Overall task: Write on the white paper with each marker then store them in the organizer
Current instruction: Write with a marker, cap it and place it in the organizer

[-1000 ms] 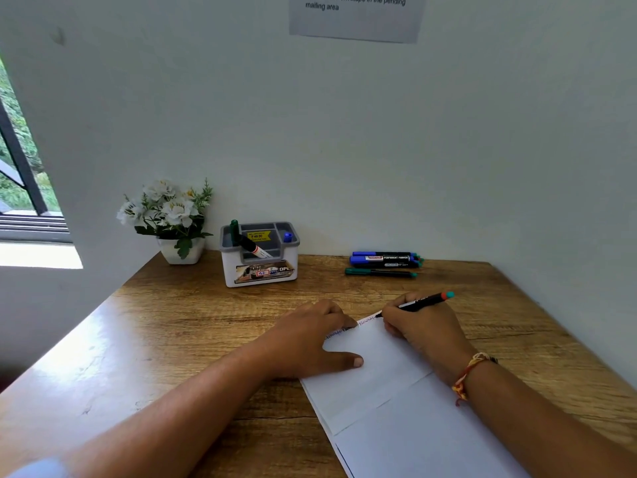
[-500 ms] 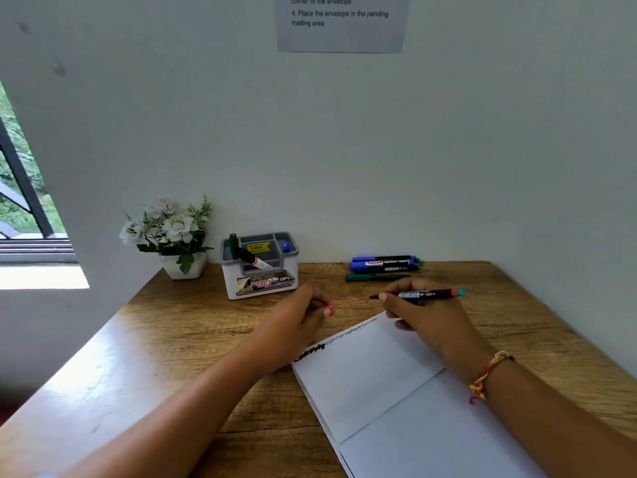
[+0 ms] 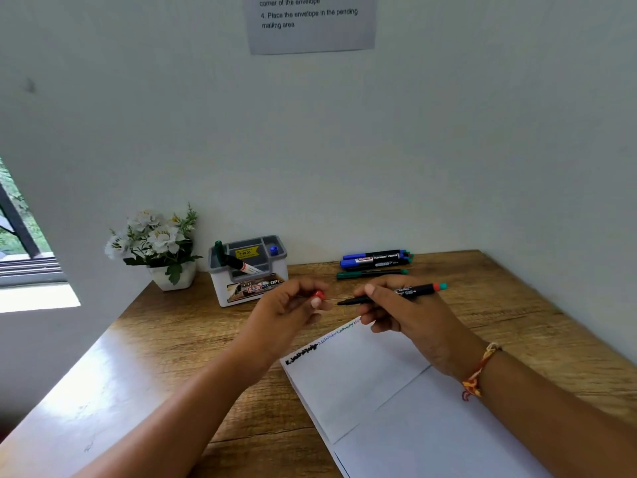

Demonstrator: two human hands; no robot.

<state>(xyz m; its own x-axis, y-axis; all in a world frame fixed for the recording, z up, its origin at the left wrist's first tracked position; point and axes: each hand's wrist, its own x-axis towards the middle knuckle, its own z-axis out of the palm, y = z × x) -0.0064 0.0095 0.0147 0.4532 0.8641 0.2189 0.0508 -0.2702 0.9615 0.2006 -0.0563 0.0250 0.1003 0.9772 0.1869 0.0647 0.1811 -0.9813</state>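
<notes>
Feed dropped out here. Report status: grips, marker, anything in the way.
Left grip pinches red cap. Right grip holds marker, uncapped, tip toward cap, clear of white paper. Nothing between tip and cap.

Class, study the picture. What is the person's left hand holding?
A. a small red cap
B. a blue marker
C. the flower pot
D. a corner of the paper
A: the left hand pinches a red cap in its fingertips, near the tip of the marker that the right hand holds above the paper.
</notes>
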